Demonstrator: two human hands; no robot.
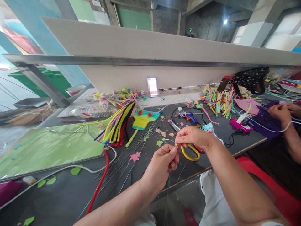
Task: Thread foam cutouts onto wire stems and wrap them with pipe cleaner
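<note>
My left hand (166,158) and my right hand (191,137) meet fingertip to fingertip over the table's front edge, both pinched closed. Between them runs a thin pale wire (168,140), which arcs out to the left; its exact end is hidden by the fingers. Just beyond my right hand lie scissors with yellow handles (191,157), partly covered by it. Several straight metal wires (122,160) spread over the dark table left of my hands. A pink star cutout (135,156) and green star cutouts (159,143) lie near them.
Pipe cleaners (117,125) lie in a bundle beside a yellow and turquoise pipe-cleaner piece (143,121). A blue glue gun (191,118) is behind the scissors. A pink power strip (241,125) stands right, near another person's hands (279,113). A red cord (103,182) crosses left.
</note>
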